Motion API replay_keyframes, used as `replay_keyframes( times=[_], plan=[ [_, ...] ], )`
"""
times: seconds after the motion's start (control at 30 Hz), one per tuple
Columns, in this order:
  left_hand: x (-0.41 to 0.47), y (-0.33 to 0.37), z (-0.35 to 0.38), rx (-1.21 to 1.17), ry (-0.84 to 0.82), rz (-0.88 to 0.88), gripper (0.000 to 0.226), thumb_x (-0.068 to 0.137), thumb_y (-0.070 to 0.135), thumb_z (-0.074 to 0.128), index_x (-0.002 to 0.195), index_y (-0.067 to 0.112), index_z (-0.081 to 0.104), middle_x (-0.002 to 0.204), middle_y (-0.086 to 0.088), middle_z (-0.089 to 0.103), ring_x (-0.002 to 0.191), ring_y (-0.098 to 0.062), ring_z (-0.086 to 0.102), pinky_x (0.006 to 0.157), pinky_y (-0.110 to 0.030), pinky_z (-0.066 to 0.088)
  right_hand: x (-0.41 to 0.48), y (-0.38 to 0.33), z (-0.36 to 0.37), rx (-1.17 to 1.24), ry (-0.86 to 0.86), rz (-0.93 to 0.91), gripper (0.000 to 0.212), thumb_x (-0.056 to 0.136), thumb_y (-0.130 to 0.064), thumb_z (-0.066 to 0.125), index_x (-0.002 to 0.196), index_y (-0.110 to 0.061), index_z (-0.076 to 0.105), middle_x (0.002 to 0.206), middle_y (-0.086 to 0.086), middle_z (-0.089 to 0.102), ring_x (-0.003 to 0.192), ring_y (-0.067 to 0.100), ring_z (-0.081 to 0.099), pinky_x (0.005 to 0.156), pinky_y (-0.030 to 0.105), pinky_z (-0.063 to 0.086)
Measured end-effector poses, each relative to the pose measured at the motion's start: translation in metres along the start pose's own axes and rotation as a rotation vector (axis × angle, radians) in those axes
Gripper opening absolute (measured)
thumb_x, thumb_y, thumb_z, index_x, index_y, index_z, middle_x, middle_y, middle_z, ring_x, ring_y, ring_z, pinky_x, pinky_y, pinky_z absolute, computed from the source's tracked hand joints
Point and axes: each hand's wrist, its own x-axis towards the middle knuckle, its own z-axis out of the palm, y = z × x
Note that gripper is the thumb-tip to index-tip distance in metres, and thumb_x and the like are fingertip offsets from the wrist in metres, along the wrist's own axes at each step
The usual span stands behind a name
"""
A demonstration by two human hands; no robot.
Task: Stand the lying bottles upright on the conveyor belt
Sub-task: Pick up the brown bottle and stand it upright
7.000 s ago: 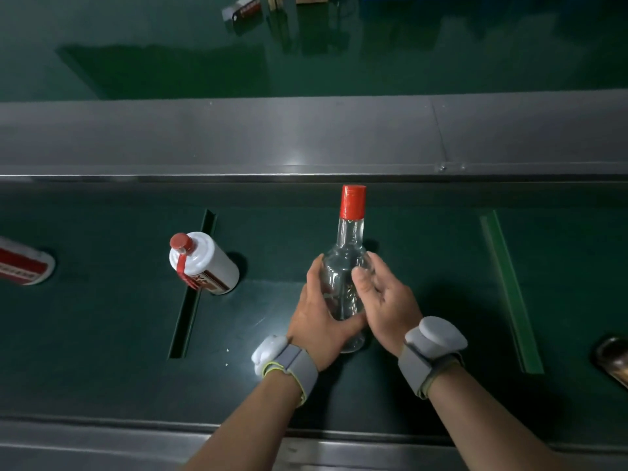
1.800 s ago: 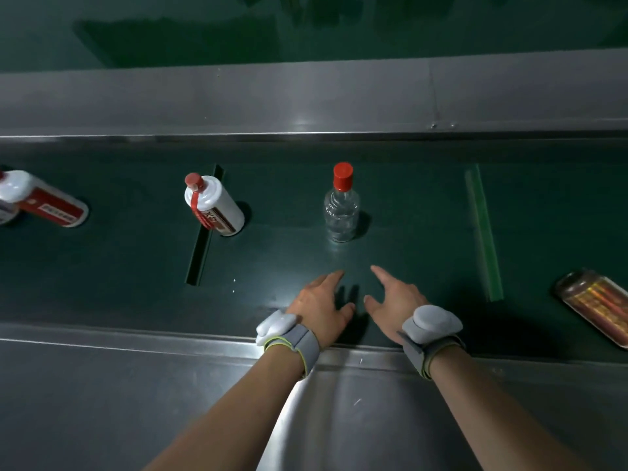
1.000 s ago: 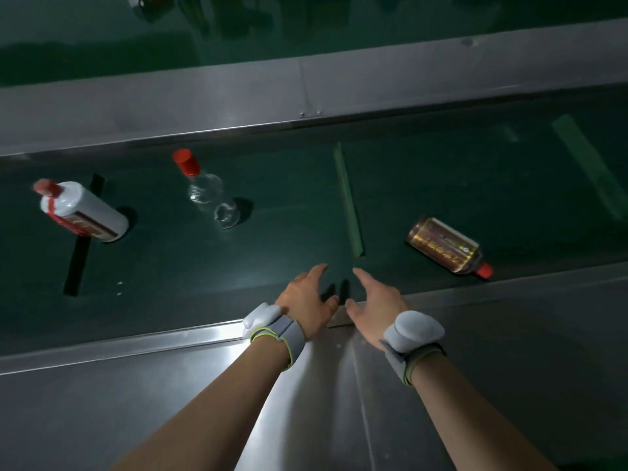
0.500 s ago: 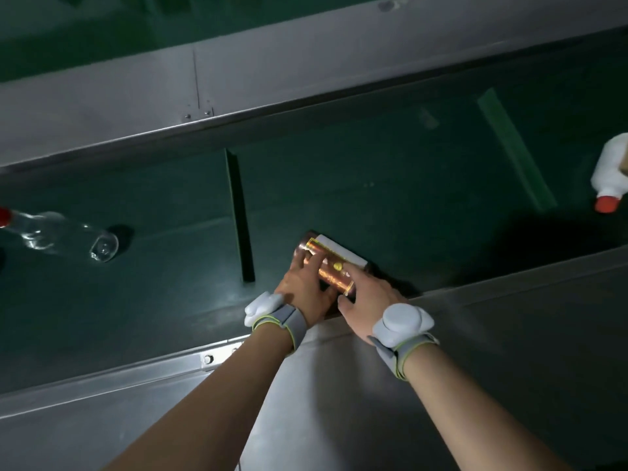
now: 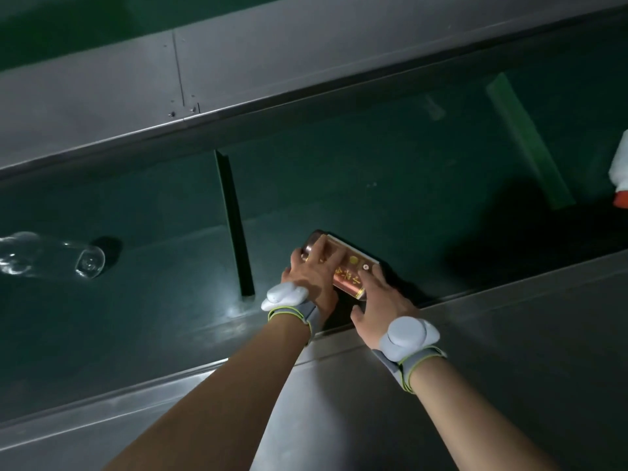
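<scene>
A copper-brown bottle (image 5: 346,271) with gold print lies on its side on the dark green conveyor belt (image 5: 339,185), close to the near steel rail. My left hand (image 5: 311,277) grips its base end and my right hand (image 5: 380,297) covers its neck end, so the cap is hidden. A clear glass bottle (image 5: 51,258) stands at the far left, its top cut off by the frame edge. A white bottle with a red cap (image 5: 620,178) lies at the right edge, mostly out of view.
A dark cleat (image 5: 234,226) crosses the belt just left of my hands, and a lighter green cleat (image 5: 526,144) crosses it at the right. Steel rails run along the far side (image 5: 170,79) and the near side (image 5: 509,334).
My hands went from hovering open at the near rail to gripping the brown bottle. The view swung right, so the clear bottle slid to the left edge and the white bottle appeared at right.
</scene>
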Motion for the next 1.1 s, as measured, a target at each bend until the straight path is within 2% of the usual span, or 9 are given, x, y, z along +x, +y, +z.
replay_keyframes(
  times=[0.13,0.27,0.4,0.53,0.67,0.77,0.9,1.0,1.1],
  plan=[
    [0.008,-0.004,-0.002,0.023,0.057,0.019,0.075,0.077,0.022,0.061,0.134,0.05,0.021,0.14,0.005,0.014,0.115,-0.035,0.034,0.083,-0.044,0.05,0.001,-0.001,0.011,-0.082,-0.018,0.005,0.071,0.088,-0.036,0.053,0.145,-0.038,0.012,0.161,-0.008,-0.003,0.122,0.032,0.048,0.104,0.053,0.036],
    [0.019,-0.005,-0.006,0.037,0.03,0.007,0.07,0.078,0.021,0.064,0.131,0.047,0.027,0.132,0.001,0.015,0.112,-0.035,0.034,0.078,-0.042,0.051,0.008,0.005,0.016,-0.2,0.016,0.042,0.082,0.085,-0.039,0.054,0.143,-0.048,-0.003,0.16,-0.005,0.003,0.134,0.033,0.026,0.106,0.062,0.022],
    [0.026,-0.007,-0.008,0.031,-0.102,0.02,0.076,0.076,0.016,0.069,0.134,0.04,0.027,0.151,0.001,0.011,0.117,-0.043,0.039,0.083,-0.049,0.052,0.021,0.012,0.017,-0.088,-0.037,0.116,0.096,0.084,-0.03,0.058,0.142,-0.052,-0.015,0.14,0.009,0.042,0.124,0.035,0.041,0.102,0.058,0.035],
    [0.027,-0.01,-0.01,0.051,-0.161,0.015,0.09,0.073,0.013,0.074,0.14,0.038,0.02,0.156,0.004,0.01,0.117,-0.045,0.043,0.086,-0.051,0.052,0.034,0.016,0.018,-0.021,-0.042,0.172,0.1,0.081,-0.021,0.064,0.148,-0.039,-0.007,0.132,0.008,0.051,0.121,0.034,0.049,0.099,0.053,0.041],
    [0.027,-0.013,-0.011,0.065,-0.15,0.017,0.09,0.074,0.016,0.074,0.142,0.041,0.02,0.155,0.005,0.01,0.118,-0.041,0.043,0.085,-0.049,0.051,0.041,0.013,0.013,-0.081,-0.05,0.171,0.085,0.078,-0.018,0.063,0.143,-0.026,0.01,0.126,0.011,0.056,0.113,0.035,0.055,0.092,0.047,0.048],
    [0.024,-0.017,-0.01,0.038,-0.105,-0.016,0.086,0.075,0.017,0.071,0.138,0.047,0.02,0.152,0.005,0.011,0.115,-0.04,0.043,0.08,-0.048,0.049,0.041,0.008,0.001,-0.144,-0.042,0.139,0.086,0.073,-0.017,0.064,0.141,-0.026,0.013,0.119,0.01,0.059,0.107,0.035,0.058,0.081,0.042,0.051],
    [0.016,-0.024,-0.009,-0.025,-0.014,-0.078,0.08,0.075,0.024,0.069,0.13,0.051,0.019,0.147,0.002,0.019,0.112,-0.039,0.044,0.074,-0.045,0.045,0.034,-0.02,-0.032,-0.219,-0.036,0.076,0.09,0.068,-0.02,0.065,0.141,-0.03,0.015,0.117,0.007,0.06,0.104,0.033,0.06,0.067,0.035,0.042],
    [0.009,-0.028,-0.009,-0.075,0.076,-0.054,0.077,0.072,0.034,0.068,0.129,0.048,0.018,0.146,0.002,0.027,0.124,-0.04,0.035,0.09,-0.051,0.044,0.024,-0.051,-0.056,-0.271,-0.02,-0.023,0.087,0.06,-0.022,0.063,0.138,-0.026,0.026,0.109,0.005,0.062,0.101,0.033,0.062,0.064,0.032,0.038],
    [-0.005,-0.041,-0.01,-0.195,0.157,-0.036,0.079,0.07,0.041,0.069,0.136,0.037,0.025,0.148,0.003,0.036,0.134,-0.035,0.031,0.102,-0.051,0.039,0.008,-0.081,-0.07,-0.349,0.018,-0.144,0.069,0.064,-0.025,0.06,0.13,-0.024,0.041,0.103,0.003,0.061,0.099,0.032,0.062,0.065,0.031,0.037]
  ],
)
